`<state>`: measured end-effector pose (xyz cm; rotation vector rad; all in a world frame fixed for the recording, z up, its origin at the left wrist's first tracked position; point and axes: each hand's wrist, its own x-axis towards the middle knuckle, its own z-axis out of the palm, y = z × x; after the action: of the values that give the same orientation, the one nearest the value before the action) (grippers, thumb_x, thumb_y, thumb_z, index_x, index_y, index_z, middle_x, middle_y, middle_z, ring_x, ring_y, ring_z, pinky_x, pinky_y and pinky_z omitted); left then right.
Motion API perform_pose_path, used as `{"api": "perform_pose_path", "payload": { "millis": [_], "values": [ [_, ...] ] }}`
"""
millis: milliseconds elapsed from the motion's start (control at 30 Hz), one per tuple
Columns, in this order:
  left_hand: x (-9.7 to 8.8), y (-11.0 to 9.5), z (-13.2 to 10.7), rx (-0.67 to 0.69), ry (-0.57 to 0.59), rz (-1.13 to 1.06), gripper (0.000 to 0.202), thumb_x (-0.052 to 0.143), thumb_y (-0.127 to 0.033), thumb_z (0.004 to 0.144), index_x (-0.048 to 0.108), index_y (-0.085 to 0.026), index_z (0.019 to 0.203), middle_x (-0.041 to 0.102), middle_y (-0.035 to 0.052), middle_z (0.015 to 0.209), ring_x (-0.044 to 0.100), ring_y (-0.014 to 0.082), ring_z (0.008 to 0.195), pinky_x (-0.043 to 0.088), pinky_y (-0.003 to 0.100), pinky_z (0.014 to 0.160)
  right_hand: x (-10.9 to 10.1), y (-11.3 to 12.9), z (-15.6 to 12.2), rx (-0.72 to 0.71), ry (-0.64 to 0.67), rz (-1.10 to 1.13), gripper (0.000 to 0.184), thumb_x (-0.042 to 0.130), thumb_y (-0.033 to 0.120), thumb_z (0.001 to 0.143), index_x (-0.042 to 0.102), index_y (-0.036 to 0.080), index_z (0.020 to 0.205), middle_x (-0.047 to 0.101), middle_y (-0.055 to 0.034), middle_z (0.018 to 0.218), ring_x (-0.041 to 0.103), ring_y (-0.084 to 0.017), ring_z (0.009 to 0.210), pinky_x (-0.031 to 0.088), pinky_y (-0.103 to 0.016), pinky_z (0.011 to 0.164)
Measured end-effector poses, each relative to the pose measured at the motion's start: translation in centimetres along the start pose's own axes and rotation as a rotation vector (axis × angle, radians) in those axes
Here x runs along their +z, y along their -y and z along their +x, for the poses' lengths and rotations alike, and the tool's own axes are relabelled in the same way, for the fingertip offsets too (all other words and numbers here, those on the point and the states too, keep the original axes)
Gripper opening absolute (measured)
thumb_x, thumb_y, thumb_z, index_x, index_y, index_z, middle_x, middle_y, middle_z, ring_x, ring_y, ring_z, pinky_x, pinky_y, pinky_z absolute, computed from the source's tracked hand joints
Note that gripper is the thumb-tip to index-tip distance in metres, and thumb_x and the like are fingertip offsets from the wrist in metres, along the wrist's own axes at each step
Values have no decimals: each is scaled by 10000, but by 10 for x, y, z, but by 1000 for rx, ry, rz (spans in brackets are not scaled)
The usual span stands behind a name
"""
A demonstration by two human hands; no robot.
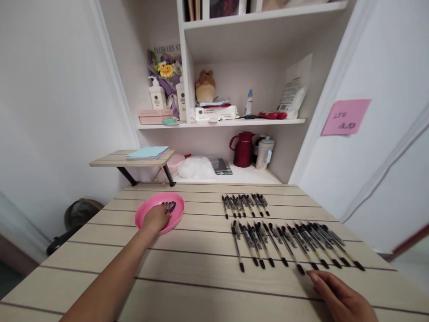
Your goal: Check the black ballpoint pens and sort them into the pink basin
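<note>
My left hand (157, 218) reaches into a round pink plate (142, 210). Its fingers are closed at a small cluster of dark, shiny slim pieces (170, 206); whether it grips them is hidden. At lower right, my right hand (342, 295) has thumb and forefinger pinched together beside the black end of a pen (300, 269); anything between them is too small to make out. That pen lies in a front row of several clear-barrelled black pens (283, 243), set side by side and slanting. Behind them lies a shorter row of similar black pens (244, 205).
A small raised wooden stand (110, 159) with blue paper (149, 152) is at the table's back left. Behind the table, a white shelf (281, 175) holds a red jug (243, 150) and a pale cup (265, 153). A pink note (346, 117) hangs on the right wall.
</note>
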<state>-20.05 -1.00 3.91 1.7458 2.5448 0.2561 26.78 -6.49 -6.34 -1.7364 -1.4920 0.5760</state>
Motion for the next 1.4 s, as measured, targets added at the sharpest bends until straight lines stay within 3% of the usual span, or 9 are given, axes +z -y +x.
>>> {"api": "perform_pose_path", "payload": {
  "millis": [167, 300, 467, 600, 800, 933, 1133, 1300, 1400],
  "values": [
    [-1, -24, -7, 76, -67, -24, 254, 451, -371, 774, 605, -170, 750, 648, 94, 824, 570, 214, 740, 340, 273, 596, 3, -1, 1, -32, -8, -15, 313, 509, 497, 688, 685, 249, 763, 700, 12, 771, 636, -207, 765, 473, -215, 682],
    [9, -70, -16, 380, -137, -365, 215, 456, -327, 773, 610, -178, 766, 639, 51, 824, 549, 167, 750, 357, 255, 660, 4, 4, -1, -78, 6, -28, 313, 499, 488, 705, 670, 230, 754, 689, 11, 732, 626, -189, 711, 462, -199, 646],
    [42, -136, -26, 453, 101, -887, 273, 472, -379, 742, 614, -148, 716, 563, 2, 609, 492, 124, 574, 351, 218, 542, 3, 26, 15, -204, 61, -78, 334, 441, 486, 758, 632, 213, 733, 664, -6, 676, 599, -174, 655, 437, -208, 599],
    [69, -169, -30, 404, 203, -1124, 267, 482, -372, 729, 605, -138, 699, 507, -21, 543, 436, 95, 499, 320, 200, 488, 5, 56, 63, -280, 77, -276, 322, 409, 457, 784, 617, 215, 740, 657, -25, 667, 586, -180, 613, 389, -241, 541],
    [91, -168, -33, 333, 174, -1237, 295, 484, -394, 744, 628, -137, 737, 491, -24, 519, 403, 82, 455, 298, 197, 461, 37, 83, 151, -145, 97, -610, 290, 428, 380, 771, 634, 183, 723, 673, -115, 753, 613, -235, 741, 367, -279, 575],
    [94, -160, -28, 327, 164, -1215, 283, 485, -381, 749, 635, -142, 726, 491, -19, 511, 401, 84, 447, 296, 197, 456, 64, 79, 180, -88, 134, -623, 282, 474, 359, 715, 654, 145, 754, 673, -160, 800, 620, -256, 784, 390, -297, 617],
    [93, -161, -24, 335, 147, -1194, 253, 502, -366, 738, 622, -155, 665, 486, -22, 507, 404, 87, 454, 295, 199, 463, 79, 70, 191, -79, 130, -588, 225, 507, 247, 652, 656, 115, 756, 670, -186, 807, 622, -262, 780, 393, -293, 623],
    [90, -161, -27, 352, 135, -1183, 246, 508, -348, 735, 626, -152, 645, 502, -14, 525, 441, 94, 489, 320, 202, 487, 67, 78, 187, -107, 107, -514, 190, 481, 268, 691, 629, 150, 672, 669, -146, 727, 612, -238, 731, 380, -277, 604],
    [88, -163, -28, 289, 199, -1307, 253, 529, -367, 723, 648, -143, 714, 505, -18, 523, 437, 86, 459, 322, 204, 469, 62, 94, 168, -151, 104, -433, 194, 455, 293, 724, 600, 177, 667, 663, -86, 700, 597, -193, 685, 378, -252, 591]
  ]
}}
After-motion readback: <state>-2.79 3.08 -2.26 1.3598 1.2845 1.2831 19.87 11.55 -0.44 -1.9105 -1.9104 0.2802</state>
